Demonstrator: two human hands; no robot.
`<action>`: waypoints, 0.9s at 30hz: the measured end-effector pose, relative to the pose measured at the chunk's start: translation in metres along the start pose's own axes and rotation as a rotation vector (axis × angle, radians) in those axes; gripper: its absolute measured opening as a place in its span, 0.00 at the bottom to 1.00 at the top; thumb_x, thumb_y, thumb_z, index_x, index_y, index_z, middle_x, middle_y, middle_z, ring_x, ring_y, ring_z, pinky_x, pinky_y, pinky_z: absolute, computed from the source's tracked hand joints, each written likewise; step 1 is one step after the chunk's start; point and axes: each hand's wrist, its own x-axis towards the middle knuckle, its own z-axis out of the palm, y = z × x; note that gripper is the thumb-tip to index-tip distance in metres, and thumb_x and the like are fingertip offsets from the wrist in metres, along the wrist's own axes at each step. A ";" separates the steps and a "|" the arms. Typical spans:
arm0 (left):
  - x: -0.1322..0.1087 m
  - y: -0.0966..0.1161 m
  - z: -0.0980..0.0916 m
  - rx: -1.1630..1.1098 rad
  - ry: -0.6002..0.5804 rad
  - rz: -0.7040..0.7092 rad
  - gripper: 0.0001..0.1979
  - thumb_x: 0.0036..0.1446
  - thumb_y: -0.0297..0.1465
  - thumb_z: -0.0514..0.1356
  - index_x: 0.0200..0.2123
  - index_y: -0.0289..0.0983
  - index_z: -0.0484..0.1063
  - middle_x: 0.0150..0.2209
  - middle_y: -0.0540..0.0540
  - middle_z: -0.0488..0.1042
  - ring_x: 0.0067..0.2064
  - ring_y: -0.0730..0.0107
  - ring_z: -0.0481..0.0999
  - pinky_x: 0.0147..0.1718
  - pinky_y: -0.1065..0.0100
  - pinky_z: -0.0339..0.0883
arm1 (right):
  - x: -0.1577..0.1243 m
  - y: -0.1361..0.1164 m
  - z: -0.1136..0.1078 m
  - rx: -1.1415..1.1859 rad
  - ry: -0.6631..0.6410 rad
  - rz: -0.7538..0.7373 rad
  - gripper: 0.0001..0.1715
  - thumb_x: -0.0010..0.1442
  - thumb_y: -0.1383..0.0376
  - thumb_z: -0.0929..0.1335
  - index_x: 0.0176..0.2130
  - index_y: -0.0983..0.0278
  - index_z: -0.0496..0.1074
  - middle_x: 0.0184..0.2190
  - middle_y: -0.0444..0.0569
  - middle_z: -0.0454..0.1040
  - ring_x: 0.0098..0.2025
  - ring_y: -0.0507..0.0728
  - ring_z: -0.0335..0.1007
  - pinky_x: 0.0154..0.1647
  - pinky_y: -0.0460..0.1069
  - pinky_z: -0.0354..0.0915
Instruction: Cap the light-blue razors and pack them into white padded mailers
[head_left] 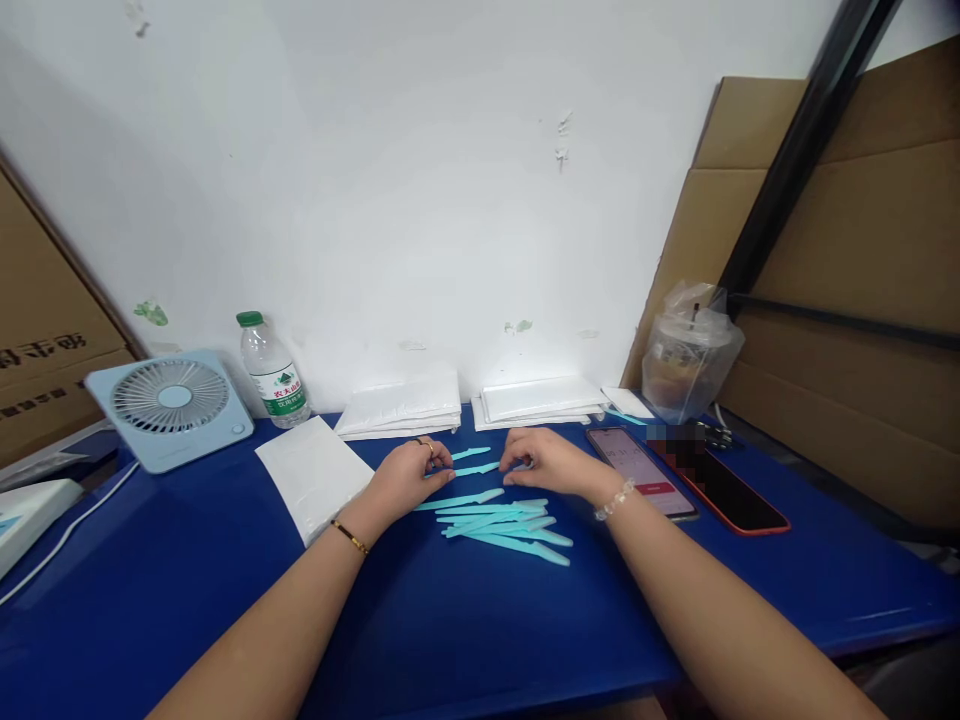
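Both of my hands rest on a blue table [187, 580], pinching the two ends of one thin light-blue plastic stick [478, 468]. My left hand [409, 473] wears a ring and a gold bracelet, and its fingers are closed on the stick's left end. My right hand [544, 462], with a bead bracelet at the wrist, closes on the right end. Another stick [471, 453] lies just behind. A pile of several more light-blue sticks [504, 522] lies just in front of my hands.
A white padded envelope [315, 475] lies left of my hand. Two stacks of white envelopes [401, 405] [540, 398] sit by the wall. Also here: a small fan [171, 405], a water bottle [274, 372], two phones [641, 468] [731, 490], a bagged drink cup [686, 355] and cardboard [847, 300].
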 end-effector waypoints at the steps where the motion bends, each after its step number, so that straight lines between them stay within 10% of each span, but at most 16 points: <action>1: -0.001 0.004 -0.001 -0.046 -0.042 0.011 0.12 0.53 0.41 0.56 0.34 0.39 0.73 0.34 0.48 0.73 0.34 0.68 0.71 0.31 0.70 0.62 | 0.002 -0.004 0.004 0.014 -0.036 -0.029 0.09 0.53 0.61 0.71 0.35 0.63 0.76 0.33 0.46 0.71 0.30 0.50 0.66 0.30 0.44 0.59; 7: -0.004 0.012 -0.001 -0.111 -0.225 0.061 0.13 0.52 0.41 0.57 0.33 0.39 0.75 0.31 0.48 0.74 0.29 0.71 0.70 0.28 0.72 0.61 | 0.011 -0.009 0.024 -0.048 -0.056 -0.014 0.04 0.51 0.71 0.69 0.30 0.65 0.74 0.30 0.45 0.71 0.27 0.49 0.64 0.27 0.43 0.57; 15: 0.003 0.001 0.006 0.037 -0.086 0.083 0.09 0.56 0.34 0.54 0.30 0.38 0.73 0.33 0.47 0.74 0.32 0.69 0.71 0.31 0.70 0.61 | 0.006 0.004 0.004 -0.104 -0.009 0.042 0.05 0.55 0.67 0.68 0.29 0.65 0.74 0.30 0.47 0.71 0.28 0.50 0.64 0.29 0.45 0.56; 22: -0.001 -0.005 0.010 -0.008 0.022 0.073 0.21 0.54 0.41 0.58 0.51 0.43 0.68 0.51 0.44 0.66 0.51 0.59 0.65 0.49 0.62 0.62 | -0.009 0.034 -0.008 -0.054 -0.014 0.178 0.22 0.48 0.58 0.73 0.43 0.62 0.72 0.39 0.49 0.70 0.35 0.54 0.66 0.34 0.46 0.60; 27: 0.002 -0.007 0.016 -0.038 -0.028 0.027 0.14 0.56 0.40 0.55 0.43 0.41 0.73 0.45 0.45 0.70 0.47 0.60 0.67 0.47 0.62 0.63 | -0.006 0.040 0.002 -0.018 0.028 0.220 0.07 0.53 0.64 0.69 0.34 0.64 0.72 0.32 0.46 0.71 0.32 0.52 0.65 0.33 0.46 0.59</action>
